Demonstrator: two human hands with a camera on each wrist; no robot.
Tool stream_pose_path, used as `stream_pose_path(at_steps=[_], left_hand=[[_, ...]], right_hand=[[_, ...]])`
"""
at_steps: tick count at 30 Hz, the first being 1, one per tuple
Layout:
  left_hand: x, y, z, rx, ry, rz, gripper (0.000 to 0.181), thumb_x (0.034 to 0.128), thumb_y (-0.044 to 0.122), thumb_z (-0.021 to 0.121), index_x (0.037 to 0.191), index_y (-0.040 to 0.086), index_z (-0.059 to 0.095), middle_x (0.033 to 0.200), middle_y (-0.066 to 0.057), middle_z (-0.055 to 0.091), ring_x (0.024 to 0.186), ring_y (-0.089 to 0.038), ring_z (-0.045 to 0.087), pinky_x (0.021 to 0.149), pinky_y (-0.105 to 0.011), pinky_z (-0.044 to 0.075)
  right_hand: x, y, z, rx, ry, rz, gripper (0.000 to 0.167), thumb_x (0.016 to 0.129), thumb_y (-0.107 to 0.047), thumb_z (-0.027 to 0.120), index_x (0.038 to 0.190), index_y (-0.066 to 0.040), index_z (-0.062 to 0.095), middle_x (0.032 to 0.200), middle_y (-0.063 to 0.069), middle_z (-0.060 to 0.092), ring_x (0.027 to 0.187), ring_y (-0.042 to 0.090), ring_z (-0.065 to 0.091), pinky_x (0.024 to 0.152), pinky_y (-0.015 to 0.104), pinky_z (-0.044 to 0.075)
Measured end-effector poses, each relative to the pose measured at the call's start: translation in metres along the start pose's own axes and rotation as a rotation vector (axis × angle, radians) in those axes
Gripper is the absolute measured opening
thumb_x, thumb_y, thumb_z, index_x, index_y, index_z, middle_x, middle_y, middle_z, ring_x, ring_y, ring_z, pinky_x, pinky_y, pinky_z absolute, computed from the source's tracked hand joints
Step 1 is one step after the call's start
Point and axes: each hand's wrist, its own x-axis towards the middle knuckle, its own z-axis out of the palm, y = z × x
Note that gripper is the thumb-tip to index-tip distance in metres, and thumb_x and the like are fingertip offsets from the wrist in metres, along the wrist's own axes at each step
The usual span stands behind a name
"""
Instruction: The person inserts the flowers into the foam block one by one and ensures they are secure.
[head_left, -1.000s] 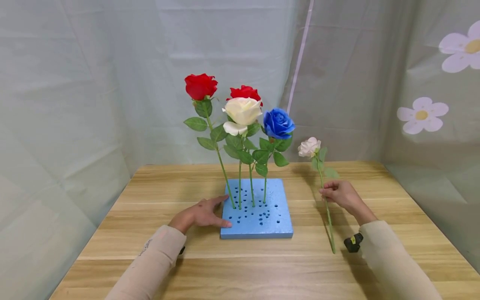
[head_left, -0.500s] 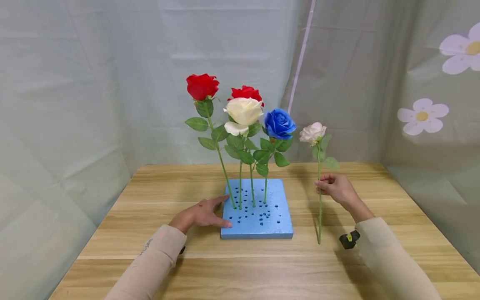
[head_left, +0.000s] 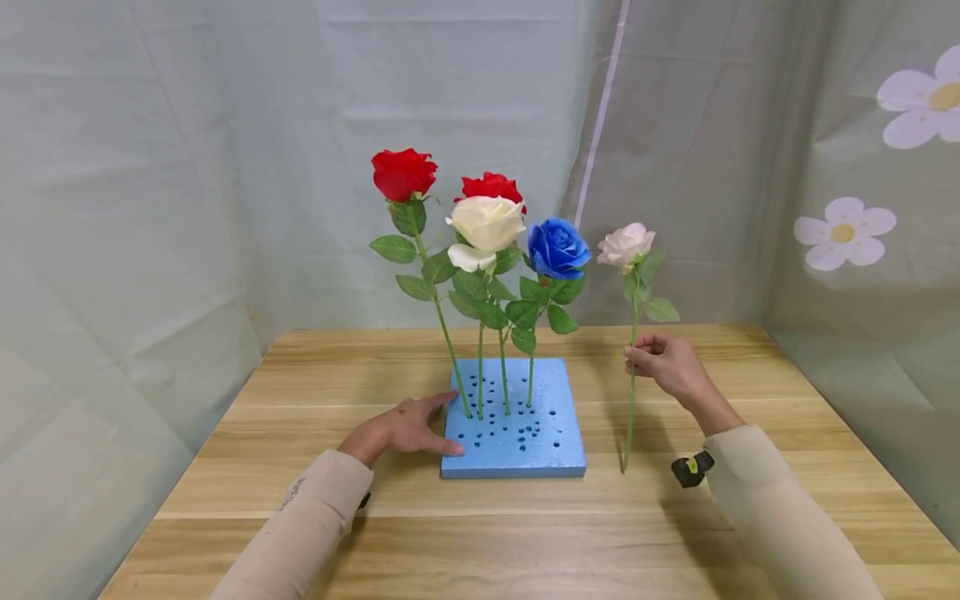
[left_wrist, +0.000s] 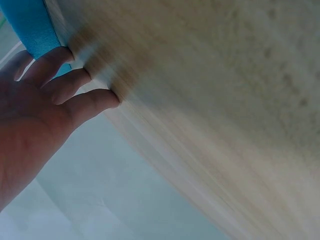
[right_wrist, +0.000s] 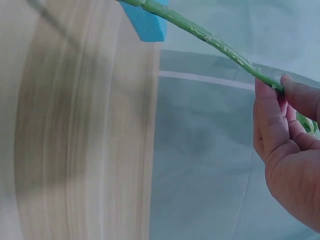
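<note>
My right hand (head_left: 673, 367) pinches the green stem of a pale pink rose (head_left: 627, 246) between thumb and fingertips. It holds the flower nearly upright, right of a blue perforated board (head_left: 517, 461). In the right wrist view the stem (right_wrist: 210, 41) slants across, with thumb and fingers meeting on it. At the board's left edge rests my left hand (head_left: 408, 425), thumb and index finger spread along it. Its other fingers (left_wrist: 95, 102) reach toward the tabletop in the left wrist view. Two red roses (head_left: 403, 173), a white rose (head_left: 486, 223) and a blue rose (head_left: 558, 247) stand in board holes.
The board lies on a wood-grain table (head_left: 300, 550) and has many small holes in its top. A pale cloth backdrop (head_left: 420, 75) encloses the table at the back and sides, with printed flowers (head_left: 843, 232) on the right.
My right hand has moved left and slightly away, lifting the pale pink rose. Its stem's lower end has swung left toward the board and come up. The left hand stays in place.
</note>
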Motion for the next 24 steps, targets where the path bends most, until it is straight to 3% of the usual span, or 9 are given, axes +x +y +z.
stream_pose_path(at_steps=[11,24], left_hand=[[0.000,0.001,0.000,0.003,-0.002,-0.002,0.105,0.0748,0.059,0.081,0.158,0.020,0.031,0.157,-0.015,0.036,0.142,-0.040,0.029,0.112,-0.058,0.030],[-0.001,0.001,-0.001,-0.007,-0.003,0.001,0.104,0.0752,0.058,0.081,0.158,0.020,0.031,0.157,-0.016,0.036,0.144,-0.040,0.027,0.112,-0.058,0.028]], right_hand=[[0.004,-0.013,0.006,0.021,0.017,-0.004,0.021,0.101,-0.010,0.060,0.106,0.009,0.056,0.095,0.012,0.062,0.077,0.009,0.069,0.074,0.023,0.058],[0.005,-0.024,0.007,0.012,0.028,-0.047,0.023,0.102,-0.012,0.060,0.108,0.009,0.055,0.098,0.015,0.062,0.084,0.018,0.070,0.078,0.025,0.058]])
